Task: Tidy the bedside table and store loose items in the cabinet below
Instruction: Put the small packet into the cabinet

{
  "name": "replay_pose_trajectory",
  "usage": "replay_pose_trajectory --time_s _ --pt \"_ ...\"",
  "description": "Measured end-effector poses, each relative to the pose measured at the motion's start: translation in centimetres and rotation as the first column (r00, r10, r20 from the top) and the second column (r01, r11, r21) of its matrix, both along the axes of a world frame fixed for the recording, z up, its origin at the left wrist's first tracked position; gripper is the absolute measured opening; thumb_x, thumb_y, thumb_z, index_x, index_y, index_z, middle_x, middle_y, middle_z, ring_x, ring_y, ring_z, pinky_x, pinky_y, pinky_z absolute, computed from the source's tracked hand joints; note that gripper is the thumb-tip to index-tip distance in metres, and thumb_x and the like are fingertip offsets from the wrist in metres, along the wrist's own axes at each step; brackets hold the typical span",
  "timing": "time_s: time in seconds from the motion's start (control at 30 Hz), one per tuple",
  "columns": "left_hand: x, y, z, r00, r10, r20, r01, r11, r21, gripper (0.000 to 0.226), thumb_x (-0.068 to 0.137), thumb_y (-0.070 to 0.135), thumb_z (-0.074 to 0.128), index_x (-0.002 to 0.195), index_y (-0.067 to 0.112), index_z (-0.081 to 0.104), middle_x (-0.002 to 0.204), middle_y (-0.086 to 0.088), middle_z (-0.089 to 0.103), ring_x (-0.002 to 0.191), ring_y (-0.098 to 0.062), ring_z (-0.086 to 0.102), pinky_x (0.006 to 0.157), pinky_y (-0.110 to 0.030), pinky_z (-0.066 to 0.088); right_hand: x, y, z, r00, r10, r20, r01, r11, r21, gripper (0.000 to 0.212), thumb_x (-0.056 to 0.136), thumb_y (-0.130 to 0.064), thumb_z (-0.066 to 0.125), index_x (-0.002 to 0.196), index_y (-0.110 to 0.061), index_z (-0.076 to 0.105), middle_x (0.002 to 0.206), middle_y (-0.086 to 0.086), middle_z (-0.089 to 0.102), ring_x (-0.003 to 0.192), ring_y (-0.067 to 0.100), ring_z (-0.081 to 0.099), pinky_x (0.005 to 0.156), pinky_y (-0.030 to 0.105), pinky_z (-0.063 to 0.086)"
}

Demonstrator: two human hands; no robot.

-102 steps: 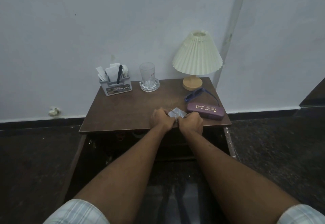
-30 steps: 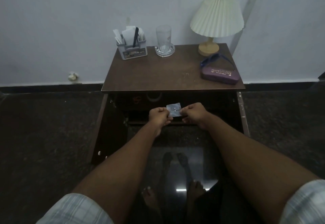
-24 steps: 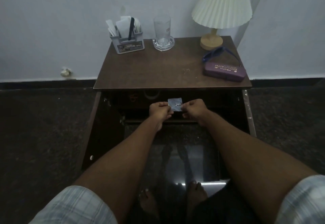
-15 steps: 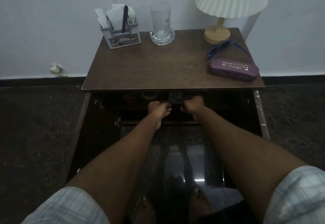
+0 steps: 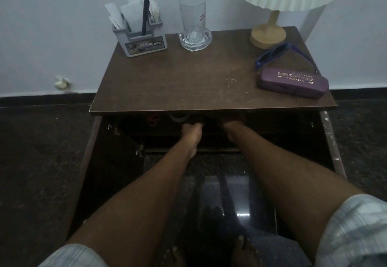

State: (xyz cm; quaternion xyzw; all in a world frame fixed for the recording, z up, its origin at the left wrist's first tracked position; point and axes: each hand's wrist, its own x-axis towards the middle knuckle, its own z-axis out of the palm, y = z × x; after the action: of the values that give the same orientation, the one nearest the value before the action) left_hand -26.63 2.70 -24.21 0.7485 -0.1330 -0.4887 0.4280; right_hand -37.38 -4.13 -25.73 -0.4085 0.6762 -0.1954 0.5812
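Note:
The brown bedside table (image 5: 188,82) stands against the wall, with the dark cabinet (image 5: 272,126) below it open. Both my arms reach into the cabinet just under the tabletop's front edge. My left hand (image 5: 191,128) and my right hand (image 5: 230,122) show only at wrist and knuckles; the fingers are lost in the dark. The small silvery packet I carried is out of sight. A purple glasses case (image 5: 293,82) and blue sunglasses (image 5: 272,54) lie at the table's right.
A grey organiser (image 5: 142,36) with papers and a pen, a glass (image 5: 193,21) on a clear dish and a lamp (image 5: 269,34) line the back. The cabinet doors (image 5: 109,162) swing out both sides. Something reddish (image 5: 154,118) sits inside. My bare feet are on the glossy floor.
Both hands carried the silvery packet from the tabletop's front edge down and forward into the cabinet. The packet and my fingers are now hidden under the tabletop.

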Motion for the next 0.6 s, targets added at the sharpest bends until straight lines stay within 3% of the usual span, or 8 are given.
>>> replay_pose_trajectory --time_s 0.13,0.3,0.4,0.5,0.53,0.6 --pt "-0.7 0.0 0.5 1.000 0.005 0.030 -0.004 1.000 -0.016 0.041 0.094 0.017 0.061 0.130 -0.003 0.060 0.126 -0.024 0.067 0.117 -0.037 0.065 0.101 -0.047 0.054 0.0 0.2 0.1 0.998 0.013 -0.058 -0.016 0.998 -0.064 0.063 0.103 -0.034 0.055 0.155 -0.004 0.035 0.162 0.013 0.033 0.147 0.030 0.034 0.120 0.033 0.029" --pt "-1.0 0.7 1.3 0.998 -0.011 0.055 0.014 0.998 -0.054 0.041 0.096 0.016 0.059 0.131 -0.004 0.061 0.130 -0.025 0.065 0.122 -0.037 0.063 0.106 -0.049 0.051 -0.2 1.0 1.4 0.996 0.010 -0.086 -0.015 0.998 -0.062 0.065 0.098 -0.038 0.063 0.149 -0.002 0.045 0.153 0.014 0.047 0.138 0.029 0.048 0.106 0.028 0.040" --pt "-0.8 1.8 2.0 0.997 -0.037 0.067 0.042 0.997 -0.071 0.030 0.097 0.017 0.059 0.119 -0.002 0.067 0.125 -0.025 0.068 0.116 -0.034 0.065 0.104 -0.044 0.053 -0.6 2.2 3.0 0.992 0.077 -0.103 -0.088 0.990 -0.112 0.067 0.094 -0.044 0.067 0.145 -0.003 0.052 0.151 0.015 0.051 0.137 0.031 0.049 0.109 0.030 0.040" --pt "-1.1 3.1 3.7 0.993 -0.096 0.067 0.100 0.993 -0.063 0.014 0.098 0.013 0.057 0.088 0.011 0.067 0.118 -0.026 0.069 0.097 -0.025 0.063 0.086 -0.033 0.048 -1.6 3.5 4.5 0.984 0.131 -0.120 -0.147 0.979 -0.141 0.058 0.085 -0.038 0.079 0.126 0.001 0.067 0.129 0.020 0.067 0.118 0.034 0.064 0.101 0.040 0.053" --pt "-1.2 3.6 4.1 0.991 -0.117 0.065 0.121 0.991 -0.060 0.016 0.099 0.011 0.055 0.088 0.013 0.066 0.118 -0.024 0.070 0.094 -0.023 0.061 0.085 -0.032 0.046 -2.0 4.1 5.0 0.977 0.169 -0.130 -0.188 0.970 -0.151 0.054 0.082 -0.036 0.082 0.120 0.001 0.070 0.121 0.020 0.070 0.112 0.033 0.067 0.097 0.043 0.055" --pt "-1.6 4.8 5.2 0.987 -0.152 0.059 0.155 0.986 -0.054 0.017 0.101 0.010 0.052 0.104 0.013 0.069 0.115 -0.017 0.071 0.091 -0.021 0.061 0.082 -0.031 0.047 -2.8 5.2 6.1 0.953 0.258 -0.158 -0.285 0.941 -0.183 0.045 0.078 -0.034 0.086 0.107 -0.002 0.076 0.107 0.016 0.075 0.102 0.029 0.070 0.091 0.041 0.058"
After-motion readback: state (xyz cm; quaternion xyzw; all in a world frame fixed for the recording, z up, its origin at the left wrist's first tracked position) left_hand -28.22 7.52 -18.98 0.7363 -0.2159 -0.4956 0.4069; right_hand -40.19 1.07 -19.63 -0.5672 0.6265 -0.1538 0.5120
